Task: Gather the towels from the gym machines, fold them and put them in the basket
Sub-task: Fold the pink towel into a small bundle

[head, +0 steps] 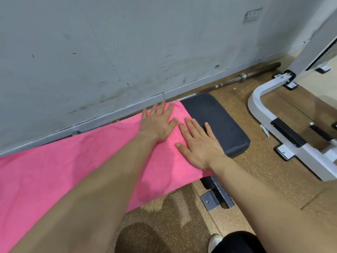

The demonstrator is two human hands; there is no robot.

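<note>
Judging from the scene, only the folding is begun: the pink towel [73, 170] is spread flat over the bench [215, 123], pressed by the left hand [156, 123] and right hand [198, 145] with straight, spread fingers. No basket is seen. The cloth looks smooth, bright, fairly thin.

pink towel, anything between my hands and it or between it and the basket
Nothing does: left hand and right hand both rest flat on the pink towel on the bench pad. No basket is in view, so that path is unknown.
</note>
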